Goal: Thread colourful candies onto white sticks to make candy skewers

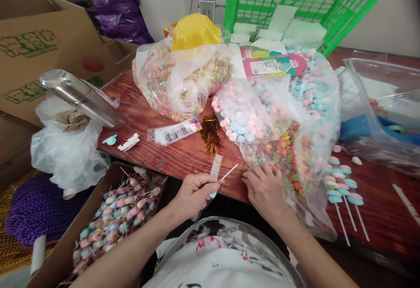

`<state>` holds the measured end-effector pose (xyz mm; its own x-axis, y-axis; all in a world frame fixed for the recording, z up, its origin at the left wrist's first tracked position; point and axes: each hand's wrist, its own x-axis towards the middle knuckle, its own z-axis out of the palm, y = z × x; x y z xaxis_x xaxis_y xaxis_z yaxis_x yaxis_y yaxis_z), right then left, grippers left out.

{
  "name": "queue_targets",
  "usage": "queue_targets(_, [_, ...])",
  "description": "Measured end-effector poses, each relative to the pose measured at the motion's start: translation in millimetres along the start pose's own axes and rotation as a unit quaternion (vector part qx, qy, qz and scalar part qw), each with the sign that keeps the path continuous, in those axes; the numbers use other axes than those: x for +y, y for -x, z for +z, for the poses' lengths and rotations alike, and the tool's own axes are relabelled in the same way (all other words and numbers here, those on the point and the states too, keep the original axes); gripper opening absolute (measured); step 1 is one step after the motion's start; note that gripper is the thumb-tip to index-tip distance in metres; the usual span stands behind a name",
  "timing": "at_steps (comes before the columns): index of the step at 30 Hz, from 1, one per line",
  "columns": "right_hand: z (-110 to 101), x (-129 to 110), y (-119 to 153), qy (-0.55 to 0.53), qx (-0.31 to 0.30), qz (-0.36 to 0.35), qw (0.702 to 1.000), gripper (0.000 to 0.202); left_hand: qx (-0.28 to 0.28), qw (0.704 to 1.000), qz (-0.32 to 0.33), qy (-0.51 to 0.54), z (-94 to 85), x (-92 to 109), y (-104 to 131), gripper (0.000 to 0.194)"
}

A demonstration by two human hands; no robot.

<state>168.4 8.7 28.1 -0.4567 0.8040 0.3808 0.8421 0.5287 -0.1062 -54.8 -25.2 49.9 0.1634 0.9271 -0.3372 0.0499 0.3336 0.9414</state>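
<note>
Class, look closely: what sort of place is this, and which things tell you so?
Probably a small sweet-packing workshop: a large clear bag of colourful sweet-like pieces, three skewered stacks of pink and blue pieces, and a cardboard box heaped with similar sticks.

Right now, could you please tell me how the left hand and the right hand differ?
The left hand pinches a white stick, while no stick shows in the right hand. The left hand has its thumb pressed toward its fingers; the right hand is back up, with fingers loosely curled. The right hand is close by the bag of ring candies, the left hand farther from it. Both are bare and at the near edge of the table.
</note>
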Motion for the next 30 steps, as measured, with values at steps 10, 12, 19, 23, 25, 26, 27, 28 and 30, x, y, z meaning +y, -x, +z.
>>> queue_targets(10, [-26,-23,-9,-0.226,0.063,0.003,0.972,0.017,0.057,0.979,-0.1,0.17,19.6,1,-2,0.03])
queue_targets(12, [-33,-35,-12,-0.281,0.08,-0.021,0.956,0.019,0.043,0.983,-0.085,0.159,25.1,4,-6,0.029])
queue_targets(19, [-14,-41,-10,-0.297,0.088,0.003,0.951,0.034,-0.016,0.994,0.025,0.108,32.8,8,-11,0.023])
queue_targets(23, [-8,-37,-6,-0.35,0.118,0.054,0.928,0.021,-0.01,0.996,0.018,0.088,33.2,4,-13,0.031])
queue_targets(25, [-6,-38,-3,-0.369,0.13,0.096,0.915,0.015,-0.001,0.995,0.011,0.095,34.9,3,-15,0.031])
queue_targets(26, [-5,-38,-1,-0.38,0.134,0.114,0.908,0.013,0.004,0.995,0.01,0.101,35.9,4,-16,0.031])
queue_targets(27, [-5,-39,1,-0.392,0.134,0.131,0.901,0.01,0.008,0.994,0.008,0.106,37.1,6,-16,0.032])
queue_targets(28, [-4,-40,3,-0.406,0.13,0.146,0.893,0.008,0.01,0.994,0.012,0.106,38.2,7,-17,0.031])
queue_targets(30, [-5,-40,7,-0.446,0.111,0.182,0.869,0.004,0.003,0.995,0.038,0.091,40.3,11,-18,0.031])
